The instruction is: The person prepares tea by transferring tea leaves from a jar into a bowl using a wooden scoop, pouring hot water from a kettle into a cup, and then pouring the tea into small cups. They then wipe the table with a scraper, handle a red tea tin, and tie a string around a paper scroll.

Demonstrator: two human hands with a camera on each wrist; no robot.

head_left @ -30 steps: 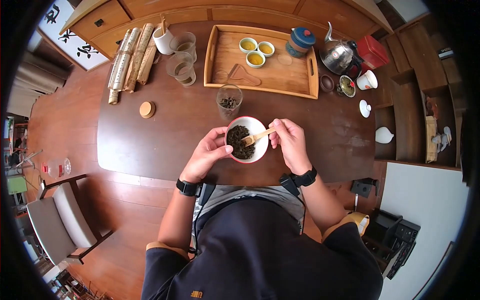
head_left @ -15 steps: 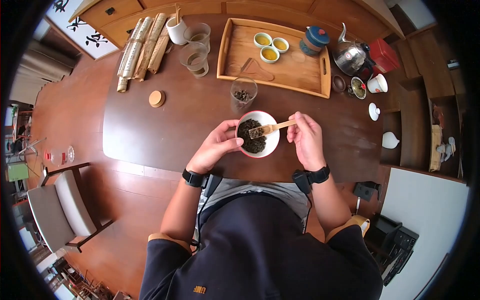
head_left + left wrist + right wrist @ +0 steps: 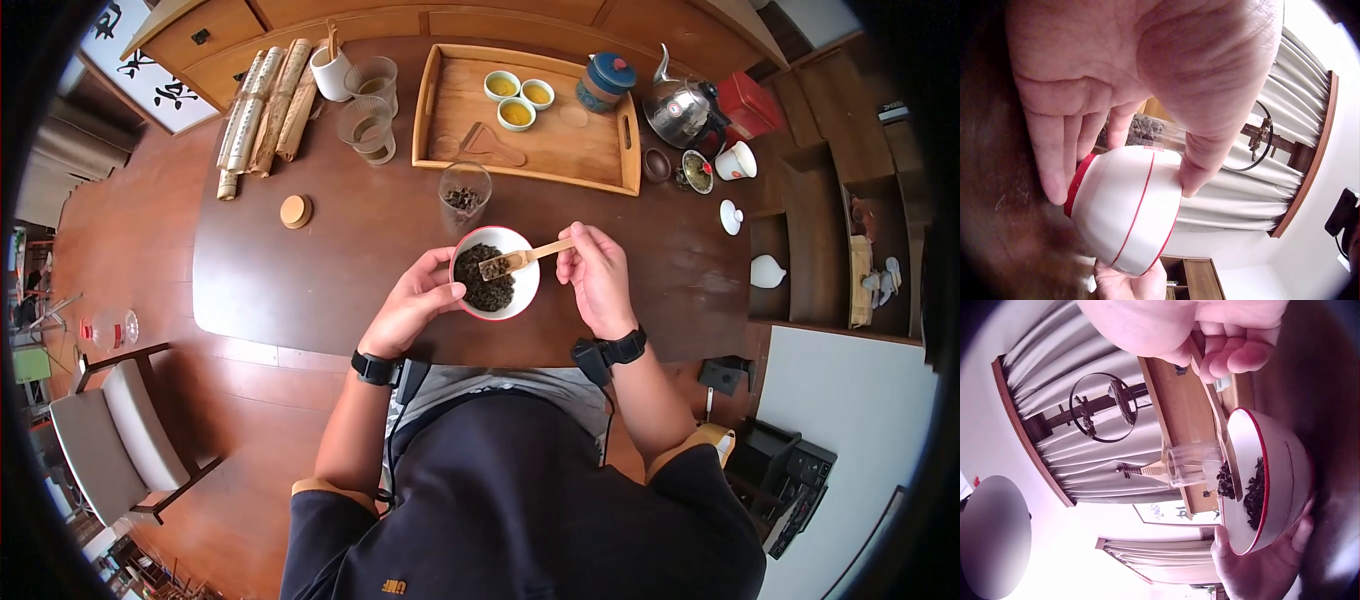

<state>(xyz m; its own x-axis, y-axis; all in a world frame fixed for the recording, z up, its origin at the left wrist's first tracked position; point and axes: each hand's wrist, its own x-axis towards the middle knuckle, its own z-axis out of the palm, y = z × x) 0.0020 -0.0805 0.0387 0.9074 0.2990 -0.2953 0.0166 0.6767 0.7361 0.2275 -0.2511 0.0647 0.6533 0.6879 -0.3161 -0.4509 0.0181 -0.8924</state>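
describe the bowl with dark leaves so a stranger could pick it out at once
On the brown table, find the wooden tray, then the clear glass by its near edge. Just nearer the person, the left hand holds the bowl. Its red rim and dark leaves set it apart from the small cups of yellow liquid on the tray.

No text reads with certainty. Large black brush characters (image 3: 175, 96) run along the white panel (image 3: 190, 116); small orange letters (image 3: 395, 587) on the dark shirt (image 3: 500, 490) stay unclear. Tiny red print (image 3: 1154, 149) on the bowl (image 3: 1119, 203) and fine writing (image 3: 243, 112) on the rolls (image 3: 276, 112) are illegible.
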